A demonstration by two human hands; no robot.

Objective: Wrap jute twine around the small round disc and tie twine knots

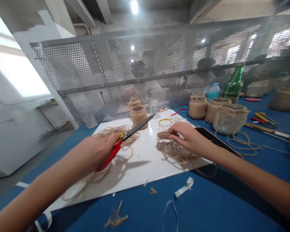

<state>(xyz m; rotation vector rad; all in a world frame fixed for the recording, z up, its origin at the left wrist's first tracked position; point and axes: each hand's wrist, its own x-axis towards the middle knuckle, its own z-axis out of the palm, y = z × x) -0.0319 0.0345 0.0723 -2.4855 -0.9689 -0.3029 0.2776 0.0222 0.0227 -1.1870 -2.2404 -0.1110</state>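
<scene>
My left hand (102,148) is closed round the red and yellow handles of a pair of scissors (139,125), whose dark blades point away and to the right, over the white board (135,174). A loose pile of twine (125,137) lies beside and beyond that hand. My right hand (187,137) pinches a flat, rounded brown piece (164,135), perhaps wound with twine, between thumb and fingers. Beneath it spreads a second tangle of twine (176,154). Behind the scissors' tip stands a twine-wrapped jar (139,116), with another wrapped jar (134,102) behind it.
A perforated metal screen (111,71) runs along the back. To the right stand several wrapped jars (198,108), a green bottle (234,83) and a blue-capped bottle (214,92). Tools (263,118) lie at far right. A tape roll (165,122) and a paper strip (184,188) are nearer.
</scene>
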